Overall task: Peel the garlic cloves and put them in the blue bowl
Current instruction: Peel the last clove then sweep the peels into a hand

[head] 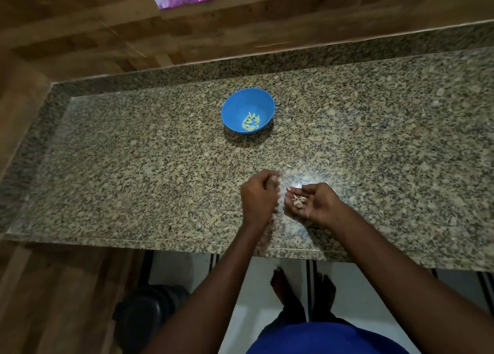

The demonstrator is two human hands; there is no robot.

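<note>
The right hand [311, 201] cups unpeeled garlic [298, 202], well short of the blue bowl [248, 110]. The left hand [259, 193] is curled; its hold is unclear. Better to pinch skins off gently.

The tabletop [133, 166] is speckled granite with a raised lip of the same stone along its far and left sides. A blue bowl [247, 110] stands directly on it, toward the far lip, holding a small heap of pale peeled garlic cloves [250, 122]. Nearer than the bowl and a little to its right lies a tiny pale fleck [288, 166], perhaps garlic skin.
</note>
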